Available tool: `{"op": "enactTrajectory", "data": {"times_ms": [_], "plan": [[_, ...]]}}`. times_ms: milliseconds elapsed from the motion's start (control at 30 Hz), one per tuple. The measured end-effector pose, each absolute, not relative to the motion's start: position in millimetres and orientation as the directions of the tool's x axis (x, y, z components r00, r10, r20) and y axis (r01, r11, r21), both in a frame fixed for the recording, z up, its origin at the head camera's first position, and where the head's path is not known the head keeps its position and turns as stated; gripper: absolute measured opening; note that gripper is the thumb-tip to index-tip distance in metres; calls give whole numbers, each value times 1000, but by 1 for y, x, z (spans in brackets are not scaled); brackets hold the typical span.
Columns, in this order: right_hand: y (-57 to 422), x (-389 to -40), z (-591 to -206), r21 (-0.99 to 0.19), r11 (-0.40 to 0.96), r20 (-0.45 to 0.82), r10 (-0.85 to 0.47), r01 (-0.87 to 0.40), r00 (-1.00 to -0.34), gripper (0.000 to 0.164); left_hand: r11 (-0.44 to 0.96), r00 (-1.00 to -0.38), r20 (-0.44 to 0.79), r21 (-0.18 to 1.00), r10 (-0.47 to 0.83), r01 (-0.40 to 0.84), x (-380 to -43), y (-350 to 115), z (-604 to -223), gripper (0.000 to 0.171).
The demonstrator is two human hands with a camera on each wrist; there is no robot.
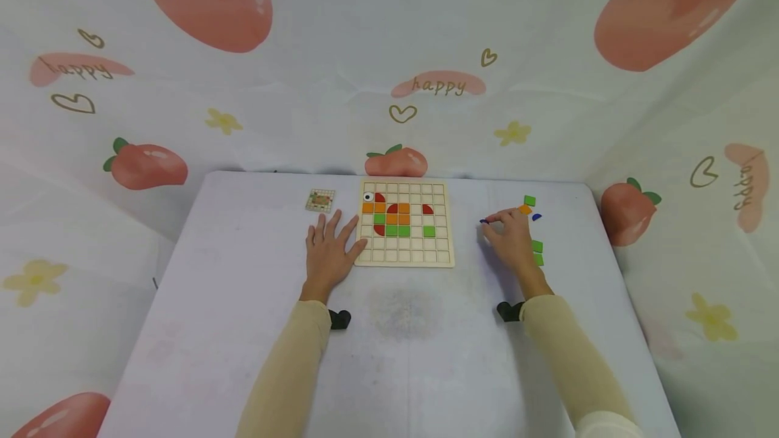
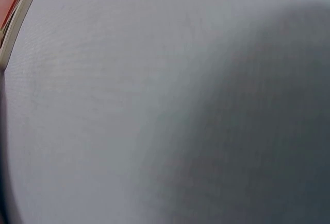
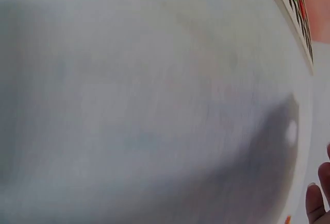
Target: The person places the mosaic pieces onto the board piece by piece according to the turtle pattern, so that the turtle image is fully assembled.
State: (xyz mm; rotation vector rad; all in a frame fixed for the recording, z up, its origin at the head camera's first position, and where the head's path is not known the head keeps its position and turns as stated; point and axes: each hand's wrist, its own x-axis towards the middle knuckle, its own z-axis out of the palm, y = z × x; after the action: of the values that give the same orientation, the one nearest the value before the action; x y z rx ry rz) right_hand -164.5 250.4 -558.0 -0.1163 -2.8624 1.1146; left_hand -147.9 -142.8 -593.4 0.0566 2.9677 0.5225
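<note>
One small dark blue piece (image 1: 484, 222) is pinched between thumb and fingers of the right hand (image 1: 508, 235), to the right of one grid board (image 1: 404, 255). The board carries one eye piece (image 1: 368, 197), four red pieces (image 1: 428, 209), five orange tiles (image 1: 404, 219) and four green tiles (image 1: 429, 231). The left hand (image 1: 328, 252), fingers spread, holding nothing, has its thumb over the board's left edge, near one picture card (image 1: 320, 200). Near the right hand, three loose green squares (image 1: 529, 201), one loose orange piece (image 1: 525, 209) and one second blue piece (image 1: 536, 217) are visible.

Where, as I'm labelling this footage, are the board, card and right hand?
Board (image 1: 404, 244): head view, bare cell in its lower part.
Card (image 1: 320, 200): head view, middle of its printed face.
Right hand (image 1: 512, 239): head view, back of the hand.
</note>
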Motion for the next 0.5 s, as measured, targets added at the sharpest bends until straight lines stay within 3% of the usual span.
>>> {"op": "enactTrajectory", "data": {"times_ms": [500], "plan": [[188, -190, -570, -716, 698, -38, 0, 27, -999, 23, 939, -992, -110, 343, 55, 14, -148, -141, -593, 69]]}}
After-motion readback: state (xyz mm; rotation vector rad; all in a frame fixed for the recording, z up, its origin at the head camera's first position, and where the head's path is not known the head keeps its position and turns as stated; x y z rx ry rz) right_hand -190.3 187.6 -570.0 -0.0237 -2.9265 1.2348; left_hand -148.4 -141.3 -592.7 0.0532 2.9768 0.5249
